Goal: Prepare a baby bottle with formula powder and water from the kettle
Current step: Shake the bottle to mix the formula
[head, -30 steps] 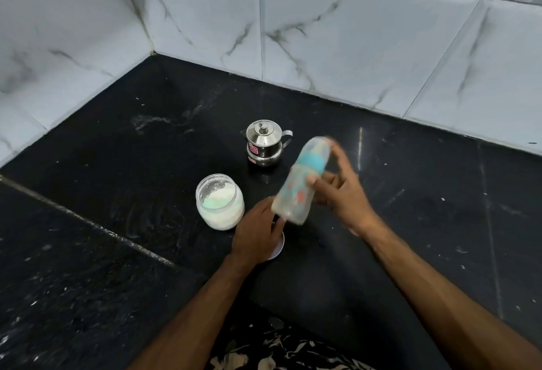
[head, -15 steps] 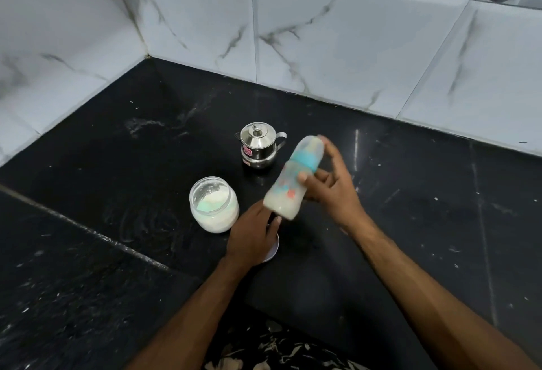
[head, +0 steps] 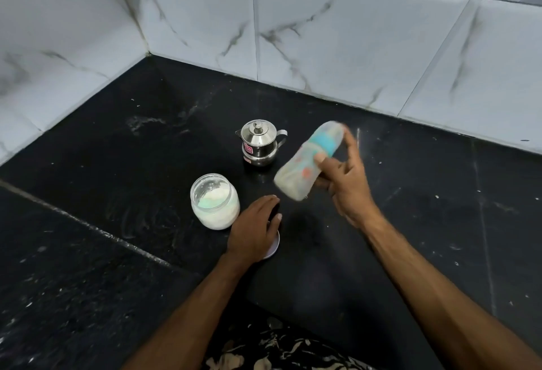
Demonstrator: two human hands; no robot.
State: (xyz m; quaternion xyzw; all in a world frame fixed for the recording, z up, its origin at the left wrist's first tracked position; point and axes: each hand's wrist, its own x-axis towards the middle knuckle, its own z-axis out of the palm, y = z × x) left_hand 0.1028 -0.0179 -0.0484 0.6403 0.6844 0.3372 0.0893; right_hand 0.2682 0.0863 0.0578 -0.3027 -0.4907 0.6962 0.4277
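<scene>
My right hand (head: pixel 346 184) grips a clear baby bottle (head: pixel 302 168) with a teal collar and cap, held tilted above the counter; the bottle is motion-blurred and whitish inside. My left hand (head: pixel 253 230) rests flat on a white lid (head: pixel 274 248) lying on the black counter. An open glass jar of white formula powder (head: pixel 214 201) stands just left of that hand. A small steel kettle (head: pixel 259 143) with its lid on stands behind, left of the bottle.
The black stone counter (head: pixel 117 164) meets white marble-tiled walls (head: pixel 322 32) at the back and left, forming a corner. A seam runs diagonally across the counter at the left. Patterned cloth shows at the bottom edge.
The bottle in my right hand has swung between tilts and is blurred with motion. My left hand has stayed on the white lid. Jar and kettle have not moved.
</scene>
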